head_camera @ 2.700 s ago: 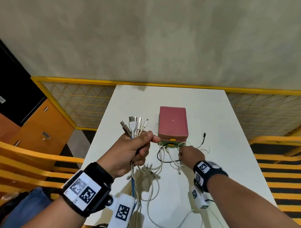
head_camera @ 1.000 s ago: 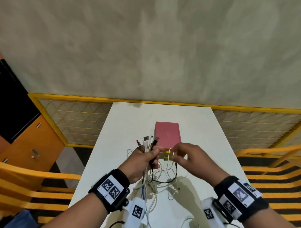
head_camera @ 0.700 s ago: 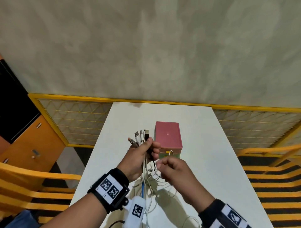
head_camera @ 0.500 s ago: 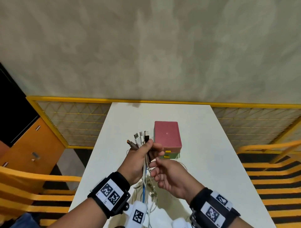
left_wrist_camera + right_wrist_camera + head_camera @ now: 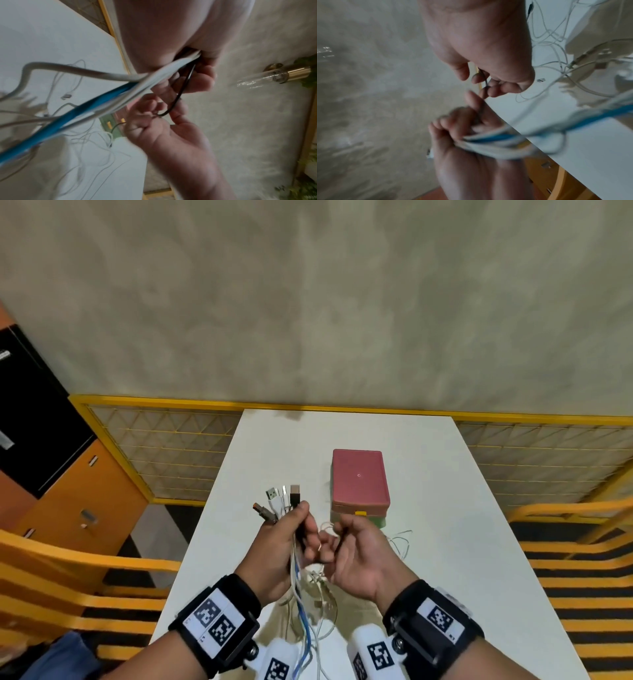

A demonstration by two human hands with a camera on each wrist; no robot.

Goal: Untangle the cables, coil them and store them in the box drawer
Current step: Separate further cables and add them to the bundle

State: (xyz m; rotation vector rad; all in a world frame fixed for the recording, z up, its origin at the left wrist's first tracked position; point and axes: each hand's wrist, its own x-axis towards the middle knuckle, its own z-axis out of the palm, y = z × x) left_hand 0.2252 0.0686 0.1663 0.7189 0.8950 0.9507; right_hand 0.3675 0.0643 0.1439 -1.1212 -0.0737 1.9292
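Above the white table (image 5: 445, 508), the left hand (image 5: 274, 546) grips a bundle of cables (image 5: 298, 594), plugs fanned upward. Meanwhile the right hand (image 5: 359, 563) pinches a thin black cable (image 5: 181, 89). Best drawn slowly, sliding fingers along it. Just beyond sits the pink box (image 5: 358, 481), its drawer closed.

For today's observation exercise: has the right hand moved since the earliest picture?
Yes. The right hand has risen off the table and moved left, beside the left hand, in front of the pink box.
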